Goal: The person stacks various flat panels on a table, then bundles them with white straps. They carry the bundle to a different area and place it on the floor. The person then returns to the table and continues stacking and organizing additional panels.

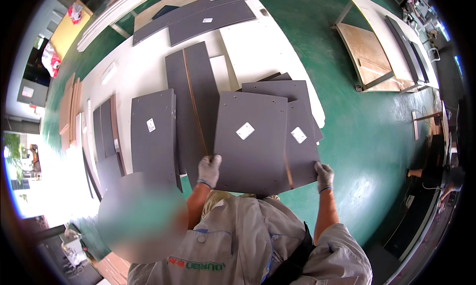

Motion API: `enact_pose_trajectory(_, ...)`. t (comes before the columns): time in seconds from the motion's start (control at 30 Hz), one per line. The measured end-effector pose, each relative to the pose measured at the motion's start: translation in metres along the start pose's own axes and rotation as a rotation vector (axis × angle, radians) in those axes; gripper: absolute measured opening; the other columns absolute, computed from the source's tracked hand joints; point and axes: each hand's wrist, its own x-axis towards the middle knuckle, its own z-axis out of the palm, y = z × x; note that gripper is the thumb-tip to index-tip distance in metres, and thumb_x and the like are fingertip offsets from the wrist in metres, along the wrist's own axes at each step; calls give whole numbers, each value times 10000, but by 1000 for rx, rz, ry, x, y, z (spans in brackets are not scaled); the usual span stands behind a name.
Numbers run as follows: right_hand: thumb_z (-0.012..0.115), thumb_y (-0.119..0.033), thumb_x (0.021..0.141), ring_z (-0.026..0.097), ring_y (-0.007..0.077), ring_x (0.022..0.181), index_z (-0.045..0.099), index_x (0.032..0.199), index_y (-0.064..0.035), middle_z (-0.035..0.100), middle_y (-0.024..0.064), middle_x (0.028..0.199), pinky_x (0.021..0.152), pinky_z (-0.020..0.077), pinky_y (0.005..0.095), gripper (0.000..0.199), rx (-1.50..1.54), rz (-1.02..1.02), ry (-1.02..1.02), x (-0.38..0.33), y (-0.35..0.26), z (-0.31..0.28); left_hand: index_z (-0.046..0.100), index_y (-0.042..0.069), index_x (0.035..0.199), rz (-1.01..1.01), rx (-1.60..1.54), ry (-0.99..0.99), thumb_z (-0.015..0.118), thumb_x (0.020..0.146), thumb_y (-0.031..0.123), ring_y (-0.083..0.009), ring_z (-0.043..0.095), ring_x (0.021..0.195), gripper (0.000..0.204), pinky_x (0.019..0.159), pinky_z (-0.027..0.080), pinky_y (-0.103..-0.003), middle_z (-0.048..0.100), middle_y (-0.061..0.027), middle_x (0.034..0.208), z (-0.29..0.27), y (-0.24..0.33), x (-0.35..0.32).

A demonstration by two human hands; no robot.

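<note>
Two dark grey panels are in my gloved hands, tilted in front of my chest. The upper grey panel point(250, 156) bears a white label and small holes near its corners. My left hand point(209, 171) is closed on its lower left edge, thumb on top. Partly covered by it, a second grey panel point(302, 158), also labelled, sticks out to the right. My right hand point(325, 176) is closed on that panel's right edge. Just beyond them more grey panels point(285, 89) lie in a pile. A long grey panel point(191, 101) with a brown line along it lies left of the held pair.
A white-topped table point(270, 49) carries the panels. Left on it are a stack of grey panels point(151, 141) and narrower boards point(104, 128); long panels point(213, 19) lie at its far end. A wheeled table point(377, 24) stands far right on the green floor point(352, 136). A person point(448, 178) is at the right rim.
</note>
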Motion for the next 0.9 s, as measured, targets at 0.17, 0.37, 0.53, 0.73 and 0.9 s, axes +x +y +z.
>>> enact_pose_trajectory(0.17, 737, -480, 962, 589, 124, 835, 743, 1030, 73, 685, 39, 891, 781, 495, 305, 557, -335, -46, 45, 30, -34, -45, 624, -60, 835, 17, 347, 340, 578, 1017, 565, -350, 645, 730, 653, 725, 513, -492, 645, -246, 774, -126, -4, 37)
enact_pose_trajectory(0.37, 725, -553, 960, 626, 158, 931, 736, 1139, 83, 718, 79, 1010, 879, 512, 339, 660, -452, 90, -92, 55, -20, -40, 670, -62, 891, -45, 376, 455, 581, 1018, 560, -395, 668, 771, 641, 772, 527, -489, 684, -249, 821, -170, -9, 55)
enact_pose_trajectory(0.53, 783, -577, 905, 638, 187, 957, 698, 1226, 118, 724, 89, 1074, 926, 517, 354, 770, -286, 8, -222, 39, -14, -20, 690, -31, 943, -78, 473, 413, 556, 1023, 563, -454, 687, 896, 615, 839, 533, -515, 712, -261, 912, -140, -30, 66)
enact_pose_trajectory(0.73, 832, -566, 861, 610, 166, 946, 722, 1171, 64, 716, 45, 1054, 909, 506, 358, 711, -291, -120, -230, -16, -3, 20, 699, 41, 1085, 60, 600, 308, 545, 1022, 486, -446, 688, 1024, 476, 908, 543, -533, 724, -229, 1089, -119, -33, 48)
enact_pose_trajectory(0.9, 888, -392, 828, 653, 174, 998, 728, 1193, 45, 734, 46, 1110, 955, 503, 345, 592, -139, -232, -376, -61, -25, 110, 716, 66, 1171, 192, 191, 123, 642, 1010, 359, -389, 680, 1081, 343, 953, 545, -487, 707, -157, 1220, -127, -9, -20)
